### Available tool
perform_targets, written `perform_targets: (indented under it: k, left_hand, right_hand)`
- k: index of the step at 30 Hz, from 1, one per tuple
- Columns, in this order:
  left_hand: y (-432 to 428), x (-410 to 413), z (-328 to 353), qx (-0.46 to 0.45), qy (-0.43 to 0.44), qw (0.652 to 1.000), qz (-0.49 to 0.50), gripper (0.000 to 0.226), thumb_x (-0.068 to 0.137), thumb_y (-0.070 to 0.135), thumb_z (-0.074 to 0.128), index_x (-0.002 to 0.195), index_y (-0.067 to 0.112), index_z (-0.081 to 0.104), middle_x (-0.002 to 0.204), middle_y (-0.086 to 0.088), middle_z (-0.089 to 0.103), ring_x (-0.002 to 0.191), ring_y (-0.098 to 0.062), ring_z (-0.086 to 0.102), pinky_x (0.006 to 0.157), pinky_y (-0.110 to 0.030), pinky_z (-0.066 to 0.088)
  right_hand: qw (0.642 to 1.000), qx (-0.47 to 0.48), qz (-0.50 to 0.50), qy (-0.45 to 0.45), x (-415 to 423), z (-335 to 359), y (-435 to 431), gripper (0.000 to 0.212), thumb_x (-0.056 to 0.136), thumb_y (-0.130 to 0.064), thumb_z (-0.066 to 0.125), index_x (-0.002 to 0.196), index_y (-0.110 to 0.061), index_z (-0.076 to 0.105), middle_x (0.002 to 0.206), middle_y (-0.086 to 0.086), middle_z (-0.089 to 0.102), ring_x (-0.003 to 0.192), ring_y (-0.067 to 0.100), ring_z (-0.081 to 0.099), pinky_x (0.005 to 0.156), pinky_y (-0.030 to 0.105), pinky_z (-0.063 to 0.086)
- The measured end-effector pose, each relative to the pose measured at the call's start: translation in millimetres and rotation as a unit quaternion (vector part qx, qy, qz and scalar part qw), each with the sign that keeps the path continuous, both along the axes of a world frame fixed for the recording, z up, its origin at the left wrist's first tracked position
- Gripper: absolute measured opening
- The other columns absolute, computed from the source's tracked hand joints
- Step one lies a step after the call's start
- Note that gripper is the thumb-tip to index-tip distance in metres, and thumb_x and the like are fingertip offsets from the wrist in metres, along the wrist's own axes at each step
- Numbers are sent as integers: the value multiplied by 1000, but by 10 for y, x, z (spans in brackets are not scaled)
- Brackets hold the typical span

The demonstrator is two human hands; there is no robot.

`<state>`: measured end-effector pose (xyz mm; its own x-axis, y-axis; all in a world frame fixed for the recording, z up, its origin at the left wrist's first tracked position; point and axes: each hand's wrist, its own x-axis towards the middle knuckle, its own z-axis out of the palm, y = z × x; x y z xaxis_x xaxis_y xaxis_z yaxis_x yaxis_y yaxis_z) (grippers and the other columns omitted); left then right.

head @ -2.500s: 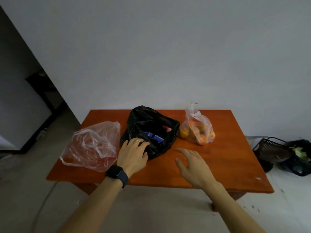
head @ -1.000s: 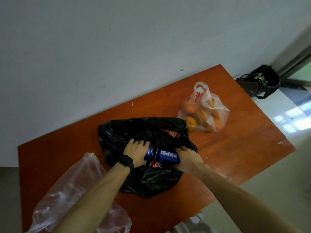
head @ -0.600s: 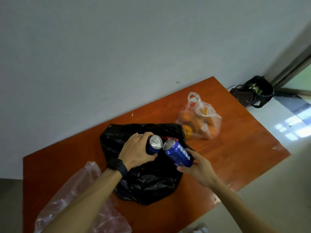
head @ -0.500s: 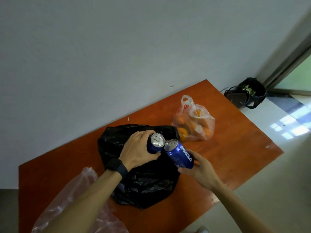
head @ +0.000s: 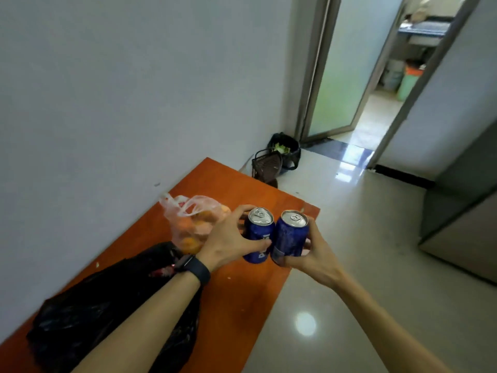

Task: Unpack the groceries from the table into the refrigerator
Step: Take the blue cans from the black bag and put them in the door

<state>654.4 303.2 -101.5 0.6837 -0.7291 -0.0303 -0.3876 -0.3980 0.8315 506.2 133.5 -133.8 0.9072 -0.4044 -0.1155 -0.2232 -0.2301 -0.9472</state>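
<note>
My left hand, with a black watch on the wrist, grips one blue soda can upright. Touching it on the right is a second blue soda can, held upright in my right hand. Both cans hang above the right end of the orange wooden table. On the table behind my left arm lies a black plastic bag, with something red showing at its mouth. A clear bag of oranges sits beyond it near the wall. A grey refrigerator stands at the right edge of view.
A dark basket and a black bag of greens sit on the floor past the table's far end. An open doorway with a frosted glass door leads to another room. Glossy tiled floor stretches between table and refrigerator.
Both hands drew the two blue cans out of the black bag and lifted them. They have since carried them right, past the oranges, while my view turned toward the doorway and refrigerator.
</note>
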Motion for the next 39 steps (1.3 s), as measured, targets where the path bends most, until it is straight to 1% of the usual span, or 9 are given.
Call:
perform_targets:
  k: [6,9,11,16,20,24,28,34,39]
  left_hand:
    - [-1507,-767,268,-39,0,993,-112,67,70,35,89,124,44,51,113,24,62,103,12,56,80,-5,46]
    - [-2270,-1249,355,-62,11,988,-142,68,70,35,89,128,39,54,115,19,64,103,0,61,80,-12,52]
    - [-2769,-1571,448,-84,5,984,-154,67,69,33,90,126,39,54,113,19,64,101,0,61,78,-11,52]
    - [-3863,-2216,814,-129,-22,972,-197,68,69,35,89,126,36,53,110,26,59,99,6,57,72,-6,50]
    - [-4597,-2550,1144,-169,-45,957,-232,67,70,30,89,127,27,54,110,20,61,99,-1,58,71,-5,49]
    - [-5297,-2774,1449,-199,-77,939,-271,63,73,29,87,122,32,48,106,27,55,96,2,57,70,-3,48]
    - [-6030,-2918,1666,-227,-112,924,-288,64,72,38,85,125,33,48,108,25,56,99,3,57,72,-6,50]
    - [-7208,-3017,1896,-259,-128,914,-283,66,71,48,85,124,37,47,112,14,61,102,-7,60,82,-21,54]
    - [-8079,-3053,2081,-268,-128,918,-263,71,68,45,87,127,30,53,110,12,63,99,-3,61,82,-20,55]
  right_hand:
    - [992,-25,-118,-44,-1115,240,-1204,67,71,-36,88,124,-42,47,121,-16,62,110,8,62,90,27,55]
    - [985,-47,-157,-52,-1704,360,-1823,70,70,-36,89,127,-38,49,124,-12,62,111,12,63,89,29,56]
    - [978,-62,-187,-61,-2072,489,-2201,73,69,-31,90,130,-36,49,125,-11,63,112,12,63,91,31,56]
    - [950,-104,-278,-98,-2855,885,-2948,74,70,-23,90,127,-40,47,119,-17,65,102,-1,65,80,16,54]
    - [918,-135,-350,-130,-3312,1181,-3465,78,69,-27,91,130,-40,44,119,-22,62,102,-11,60,75,8,51]
    - [896,-173,-382,-145,-3650,1478,-4046,79,67,-39,89,129,-49,41,121,-30,55,105,-14,54,74,5,49]
    - [874,-221,-404,-156,-3845,1757,-4714,76,63,-48,86,120,-61,38,114,-39,52,107,-20,49,79,12,47]
    - [851,-253,-427,-172,-3964,2060,-5888,76,66,-46,87,127,-49,43,117,-34,54,114,-9,50,93,30,50]
    - [845,-251,-440,-170,-3932,2284,-6744,71,67,-38,90,120,-51,45,114,-27,59,108,-5,55,91,25,48]
